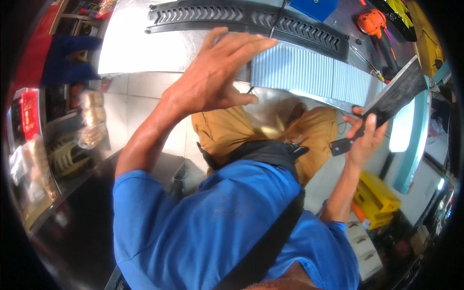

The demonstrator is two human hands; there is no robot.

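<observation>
My left hand [220, 72] hovers at the near edge of the metal table [140, 50], its fingers apart and nothing in it. Just right of its fingertips lies a pale ribbed panel [295, 70] along the table edge. Off to the right, my right hand [365, 140] grips the narrow end of a flat, dark, cleaver-shaped piece [396, 92]. The narrow end has a small hole, and the wide part tilts up and to the right, past the panel's end. My thumb lies across the piece, while some of the fingers are hidden behind it.
A long black slotted grille [203, 17] lies across the back of the table. An orange-and-black power drill [374, 29] and a thin screwdriver [367, 63] are at the right. Beyond the grille sits a blue object [314, 7]. A yellow case [377, 198] stands low right.
</observation>
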